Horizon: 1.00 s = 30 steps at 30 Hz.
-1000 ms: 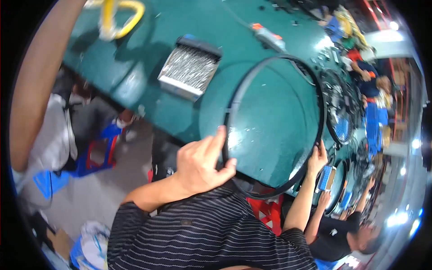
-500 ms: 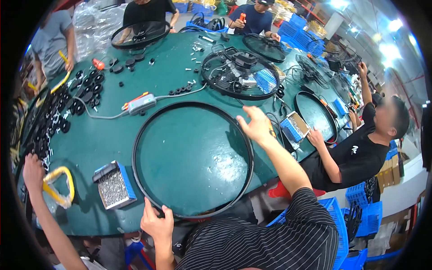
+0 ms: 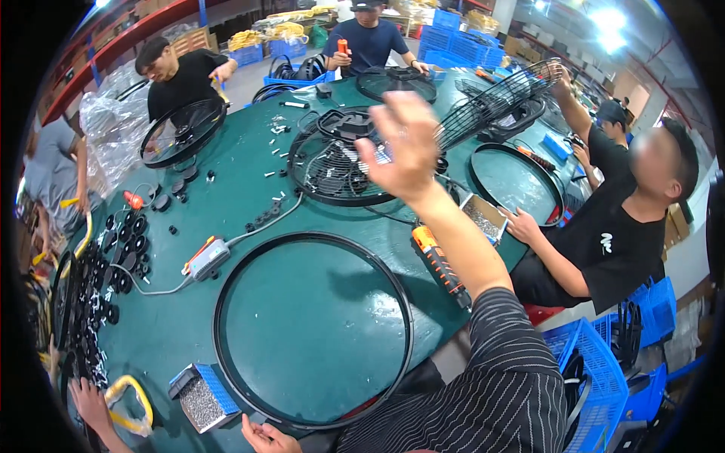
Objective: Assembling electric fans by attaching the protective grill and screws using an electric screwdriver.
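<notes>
On the green worktop (image 3: pixel 162 336), a blue-sided box (image 3: pixel 217 387) of small metal pieces stands open; the left hand (image 3: pixel 266 436), fingers parted, is at the black ring (image 3: pixel 311 237), contact unclear; the ring lies flat; beyond it sits a black fan grille (image 3: pixel 332 175); the right hand (image 3: pixel 408 147), blurred, is raised, fingers spread; an orange-and-black tool (image 3: pixel 438 263) lies near its forearm

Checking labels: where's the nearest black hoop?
Head view, lower centre: black hoop on the green table, blue-sided box at its lower left, orange tool at its right.
</notes>
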Available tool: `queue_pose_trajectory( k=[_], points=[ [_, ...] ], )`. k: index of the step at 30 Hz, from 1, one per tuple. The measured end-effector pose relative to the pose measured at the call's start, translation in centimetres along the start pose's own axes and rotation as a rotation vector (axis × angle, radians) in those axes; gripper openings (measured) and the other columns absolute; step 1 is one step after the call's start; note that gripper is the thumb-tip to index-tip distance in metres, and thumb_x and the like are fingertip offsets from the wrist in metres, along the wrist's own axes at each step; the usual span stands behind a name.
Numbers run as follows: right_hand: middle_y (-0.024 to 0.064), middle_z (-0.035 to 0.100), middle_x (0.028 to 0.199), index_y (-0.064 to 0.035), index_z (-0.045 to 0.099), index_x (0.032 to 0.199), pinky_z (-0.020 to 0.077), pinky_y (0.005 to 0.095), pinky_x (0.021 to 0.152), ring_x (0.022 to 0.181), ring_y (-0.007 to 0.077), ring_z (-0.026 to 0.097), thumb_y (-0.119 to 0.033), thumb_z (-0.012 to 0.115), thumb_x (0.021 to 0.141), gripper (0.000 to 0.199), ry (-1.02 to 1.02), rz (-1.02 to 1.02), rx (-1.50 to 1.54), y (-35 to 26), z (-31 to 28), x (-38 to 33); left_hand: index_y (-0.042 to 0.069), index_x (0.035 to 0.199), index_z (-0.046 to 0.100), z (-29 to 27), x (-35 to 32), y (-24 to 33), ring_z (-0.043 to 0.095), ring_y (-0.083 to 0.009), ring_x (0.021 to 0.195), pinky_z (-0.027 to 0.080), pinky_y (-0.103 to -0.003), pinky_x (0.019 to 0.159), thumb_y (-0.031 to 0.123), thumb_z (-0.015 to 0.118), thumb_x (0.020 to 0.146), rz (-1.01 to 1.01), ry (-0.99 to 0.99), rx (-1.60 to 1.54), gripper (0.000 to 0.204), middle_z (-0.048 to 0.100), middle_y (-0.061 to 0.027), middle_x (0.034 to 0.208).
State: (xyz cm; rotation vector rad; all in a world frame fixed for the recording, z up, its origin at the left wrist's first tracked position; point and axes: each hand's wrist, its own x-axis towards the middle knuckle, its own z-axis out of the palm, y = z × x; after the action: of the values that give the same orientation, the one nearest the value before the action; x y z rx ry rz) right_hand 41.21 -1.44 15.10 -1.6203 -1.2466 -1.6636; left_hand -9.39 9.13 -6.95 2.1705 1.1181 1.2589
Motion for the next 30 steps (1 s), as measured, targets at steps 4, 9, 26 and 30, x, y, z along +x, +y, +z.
queue_pose_trajectory(
  k=[4,9,26,30],
  points=[
    [0.0275,0.03,0.149,-0.0013,0.033,0.145,0.023,0.056,0.114,0.14,0.045,0.028,-0.036,0.083,0.075,0.092,0.26,0.165,-0.216,5.6,-8.6,-2.6,-0.003,0.118,0.065,-0.1,1.5,2.1,0.04,-0.0164,0.059,0.033,-0.031,0.051,0.014,0.069,0.09,0.015,0.072,-0.032,0.033,0.05,-0.0068,0.079],
    [0.0197,0.053,0.133,-0.0068,0.054,0.124,0.0273,0.0575,0.112,0.13,0.0379,0.046,-0.06,0.078,0.074,0.077,-0.166,-0.108,-0.54,12.3,-16.7,-4.2,-0.005,0.119,0.06,0.1,4.8,3.8,0.051,-0.0248,0.082,0.044,-0.035,0.073,0.002,0.064,0.084,0.289,-0.117,-0.084,0.035,0.055,-0.0157,0.107],
    [0.0089,0.071,0.102,0.0049,0.072,0.092,0.0498,0.0279,0.084,0.088,0.0187,0.066,-0.025,0.081,0.081,0.033,-0.111,-0.124,-0.209,9.0,-18.6,19.6,0.009,0.154,0.025,6.6,10.4,15.5,0.023,-0.0345,0.148,0.028,-0.049,0.116,0.028,0.089,0.067,0.197,-0.776,-0.88,0.11,0.02,-0.0183,0.16],
    [0.0047,0.07,0.089,0.0026,0.074,0.081,0.0463,0.0239,0.071,0.082,0.0103,0.062,-0.036,0.075,0.087,0.039,-0.358,0.214,0.203,4.5,-16.1,17.6,0.009,0.159,0.001,6.6,10.2,17.0,0.008,-0.0366,0.152,0.018,-0.053,0.118,0.023,0.088,0.069,0.202,-1.331,-1.649,0.127,0.001,-0.0193,0.165]
  ],
)
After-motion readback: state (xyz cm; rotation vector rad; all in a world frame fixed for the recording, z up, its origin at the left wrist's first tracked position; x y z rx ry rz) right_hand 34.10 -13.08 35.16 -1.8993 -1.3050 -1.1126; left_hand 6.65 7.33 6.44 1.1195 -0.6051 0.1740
